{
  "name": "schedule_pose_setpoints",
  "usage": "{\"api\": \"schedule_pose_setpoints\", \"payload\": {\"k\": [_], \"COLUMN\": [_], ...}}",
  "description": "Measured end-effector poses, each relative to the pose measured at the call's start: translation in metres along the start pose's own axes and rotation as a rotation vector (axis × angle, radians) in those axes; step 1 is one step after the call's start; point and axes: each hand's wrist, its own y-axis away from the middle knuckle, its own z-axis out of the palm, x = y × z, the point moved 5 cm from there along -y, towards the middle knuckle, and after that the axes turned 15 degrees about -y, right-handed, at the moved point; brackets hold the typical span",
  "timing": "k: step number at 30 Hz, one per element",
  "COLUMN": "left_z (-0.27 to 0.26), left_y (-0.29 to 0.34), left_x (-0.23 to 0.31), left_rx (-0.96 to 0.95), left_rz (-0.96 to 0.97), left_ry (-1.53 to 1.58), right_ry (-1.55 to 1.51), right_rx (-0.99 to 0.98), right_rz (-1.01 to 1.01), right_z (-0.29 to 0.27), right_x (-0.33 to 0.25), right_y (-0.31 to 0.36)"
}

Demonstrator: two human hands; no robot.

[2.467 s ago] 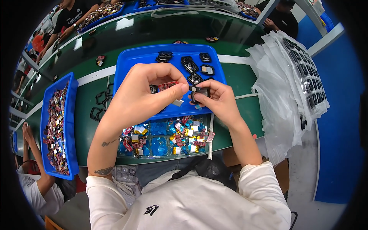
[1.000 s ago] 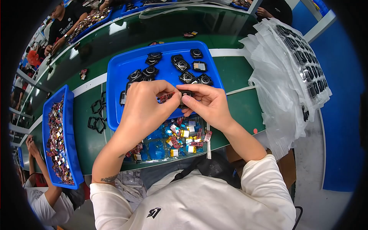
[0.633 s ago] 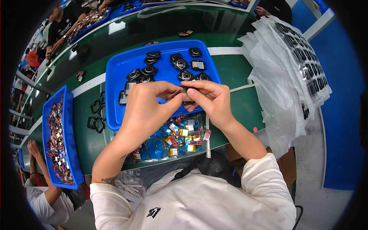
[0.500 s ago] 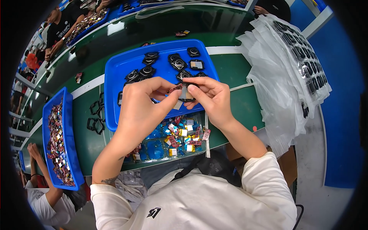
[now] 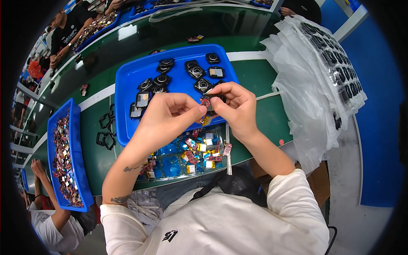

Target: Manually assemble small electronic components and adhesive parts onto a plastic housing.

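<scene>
My left hand (image 5: 165, 117) pinches a small red circuit board (image 5: 205, 102) between thumb and fingertips. Below the board hangs a yellow-edged battery (image 5: 207, 120), apparently joined to it. In my right hand (image 5: 238, 108) a black smartwatch case (image 5: 219, 97) is gripped between thumb and fingers, mostly hidden by them. Board and case meet or overlap at the fingertips; whether the board sits inside the case I cannot tell. Under both hands lies a blue tray (image 5: 127, 74) with several black watch cases (image 5: 196, 71), some showing a round back and others a pale inner part.
A clear compartment tray (image 5: 172, 165) with boards and batteries lies nearest me. To the left stand black frames (image 5: 105, 140) and a blue bin (image 5: 76, 157) heaped with boards. Trays of black cases on plastic wrap (image 5: 293, 85) stack at right. Co-workers sit at left.
The red board has shifted right, up against the watch case, and the battery has swung below it. My left hand has turned and lowered slightly; the case in my right hand has tilted.
</scene>
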Motion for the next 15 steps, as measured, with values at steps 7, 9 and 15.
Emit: {"api": "schedule_pose_setpoints", "payload": {"k": [7,9,15], "left_z": [0.005,0.003,-0.007], "left_y": [-0.010,-0.010,-0.019], "left_x": [-0.011,-0.012,-0.018], "left_rx": [0.144,0.198,0.183], "left_rz": [-0.091,-0.053,-0.131], "left_ry": [0.254,0.227,0.027], "right_ry": [0.214,0.150,0.064], "right_rx": [-0.018,-0.035,-0.084], "right_rz": [-0.226,-0.181,-0.008], "right_z": [0.004,0.006,0.004], "right_x": [-0.007,-0.010,-0.008], "right_y": [0.000,0.000,-0.012]}}
